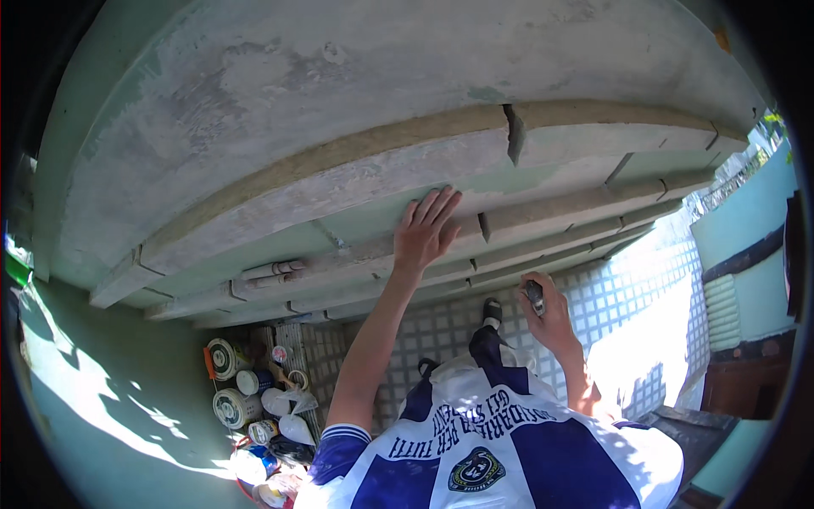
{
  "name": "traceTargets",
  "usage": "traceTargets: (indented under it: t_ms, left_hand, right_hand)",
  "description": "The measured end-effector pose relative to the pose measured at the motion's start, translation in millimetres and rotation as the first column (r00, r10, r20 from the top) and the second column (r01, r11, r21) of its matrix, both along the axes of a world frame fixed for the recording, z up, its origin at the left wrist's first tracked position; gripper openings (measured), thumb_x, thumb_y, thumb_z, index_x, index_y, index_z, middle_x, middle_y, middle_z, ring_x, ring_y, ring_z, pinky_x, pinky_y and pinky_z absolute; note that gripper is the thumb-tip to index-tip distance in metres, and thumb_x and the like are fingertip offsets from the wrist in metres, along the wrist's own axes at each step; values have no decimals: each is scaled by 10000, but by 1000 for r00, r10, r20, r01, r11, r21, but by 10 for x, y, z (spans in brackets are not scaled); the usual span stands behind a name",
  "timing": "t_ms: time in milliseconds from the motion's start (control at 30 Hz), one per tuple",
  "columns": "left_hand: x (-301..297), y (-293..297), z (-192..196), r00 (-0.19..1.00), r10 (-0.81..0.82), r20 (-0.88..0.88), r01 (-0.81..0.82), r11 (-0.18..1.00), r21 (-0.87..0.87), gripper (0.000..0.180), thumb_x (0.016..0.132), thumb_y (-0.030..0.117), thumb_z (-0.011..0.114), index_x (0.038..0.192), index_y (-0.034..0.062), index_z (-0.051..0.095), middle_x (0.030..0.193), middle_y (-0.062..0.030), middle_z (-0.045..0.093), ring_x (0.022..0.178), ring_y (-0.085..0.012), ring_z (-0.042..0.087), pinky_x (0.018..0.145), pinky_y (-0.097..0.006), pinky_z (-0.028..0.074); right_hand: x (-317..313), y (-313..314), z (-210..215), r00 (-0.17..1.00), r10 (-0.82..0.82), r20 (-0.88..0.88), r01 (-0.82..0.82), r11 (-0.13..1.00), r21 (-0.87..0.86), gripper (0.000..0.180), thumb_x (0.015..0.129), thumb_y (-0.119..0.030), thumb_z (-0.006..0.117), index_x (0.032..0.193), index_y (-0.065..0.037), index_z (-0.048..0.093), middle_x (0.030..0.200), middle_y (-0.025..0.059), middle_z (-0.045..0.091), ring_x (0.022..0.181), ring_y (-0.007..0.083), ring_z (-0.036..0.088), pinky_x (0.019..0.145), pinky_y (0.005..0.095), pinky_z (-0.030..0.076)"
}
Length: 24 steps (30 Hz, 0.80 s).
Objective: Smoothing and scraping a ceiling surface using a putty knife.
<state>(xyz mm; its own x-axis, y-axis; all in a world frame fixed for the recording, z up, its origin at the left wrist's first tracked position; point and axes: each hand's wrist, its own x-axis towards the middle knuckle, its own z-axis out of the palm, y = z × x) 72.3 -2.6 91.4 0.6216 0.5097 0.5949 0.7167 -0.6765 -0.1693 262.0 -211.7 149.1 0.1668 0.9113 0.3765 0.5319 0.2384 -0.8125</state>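
My left hand (428,225) lies flat with fingers stretched out against a pale green and whitish wall (356,222), between two of its long projecting ledges. Closed in my right hand (549,316) is a small dark hand tool (534,297) with a greyish end. Most of it is hidden by my fingers, so its exact kind does not show. That hand is held low, apart from the wall, over the tiled floor. The upper ledge (339,187) has a dark notch cut through it, right of my left hand. Patchy whitish filler covers much of the wall surface.
Two slim cylindrical pieces (271,271) lie along a lower ledge, left of my left hand. Several buckets (237,409), tubs and plastic bags crowd the floor at lower left. A green side wall (127,382) stands at left. Sunlight falls on the checked tile floor (593,297) at right.
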Motion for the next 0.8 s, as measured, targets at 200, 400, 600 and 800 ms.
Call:
traceTargets:
  t_ms: [200,400,600,800]
  left_hand:
    - [-19,-120,-167,833,452,318,-474,880,-10,811,917,577,407,1460,-1,239,1511,-234,207,1420,-379,134,1147,-521,66]
    - [314,-219,185,484,446,753,-161,891,-424,1001,944,565,369,1382,-146,-183,1449,-370,-221,1366,-493,-206,1101,-589,-51]
    - [938,-396,207,691,196,696,39,951,-306,871,960,440,441,1454,-70,-62,1450,-387,-188,1288,-636,-186,1052,-670,30]
    - [646,-799,-244,642,4,767,293,923,-251,508,866,56,552,1359,74,434,1431,-223,367,1314,-426,348,1027,-502,313]
  right_hand:
    - [60,-179,30,990,-98,97,97,995,13,326,794,12,673,1094,-24,551,949,151,633,847,323,637,738,365,504]
    - [9,-153,30,994,-79,72,80,997,-3,341,773,-7,705,1086,-27,570,1013,141,659,906,311,648,749,344,519]
    - [144,18,88,955,-63,289,-6,973,232,360,739,-70,757,1060,-63,595,1079,99,674,999,249,636,860,365,460]
    - [522,211,287,944,-70,322,-66,917,392,317,746,-153,780,971,-89,567,1055,129,695,977,296,599,836,356,446]
